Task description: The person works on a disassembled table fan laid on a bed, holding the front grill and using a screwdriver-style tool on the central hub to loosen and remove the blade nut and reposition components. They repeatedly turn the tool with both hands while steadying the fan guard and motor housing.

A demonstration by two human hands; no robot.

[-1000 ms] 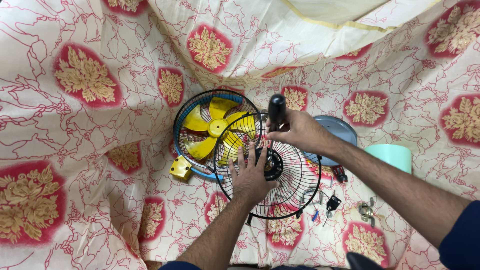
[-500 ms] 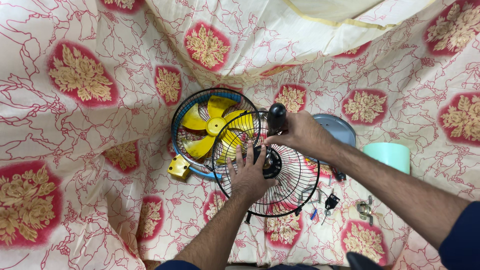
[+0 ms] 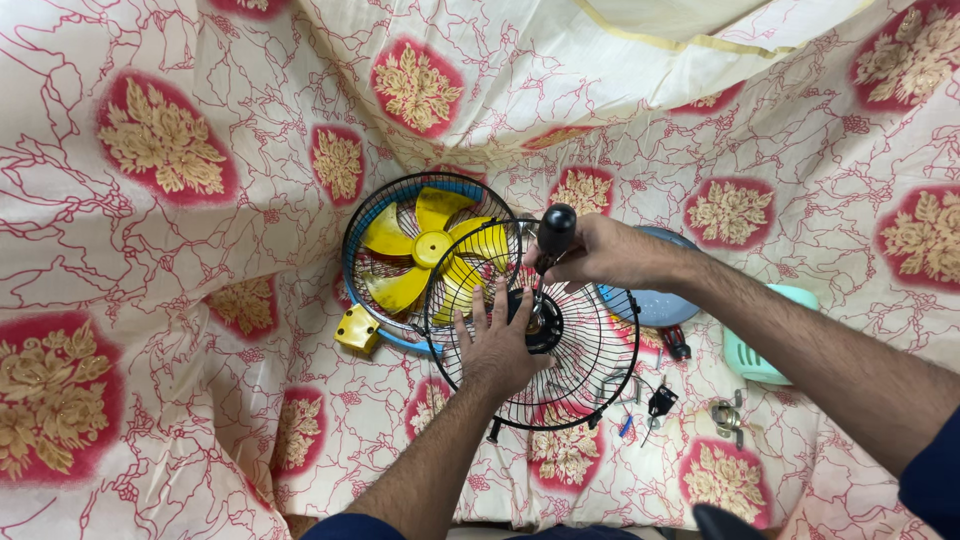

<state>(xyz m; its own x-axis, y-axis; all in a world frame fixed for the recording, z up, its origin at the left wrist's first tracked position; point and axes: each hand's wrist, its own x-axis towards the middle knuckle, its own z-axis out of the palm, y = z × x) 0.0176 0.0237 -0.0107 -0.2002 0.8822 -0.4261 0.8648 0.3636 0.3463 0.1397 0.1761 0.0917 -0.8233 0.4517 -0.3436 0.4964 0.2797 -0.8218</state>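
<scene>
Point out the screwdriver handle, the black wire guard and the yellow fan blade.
screwdriver handle (image 3: 556,228), head view, black rounded top
black wire guard (image 3: 598,365), head view, bare wires right of hub
yellow fan blade (image 3: 432,248), head view, yellow hub

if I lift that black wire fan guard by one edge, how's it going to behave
The black wire fan guard is mostly open wire, so it probably feels light. Its thin spokes may flex slightly. The left hand presses it down beside the screwdriver, suggesting it could shift easily on the cloth.

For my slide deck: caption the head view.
Left hand steadies a black wire fan grille while right hand drives a black-handled screwdriver at its hub, beside yellow fan blades.
</scene>
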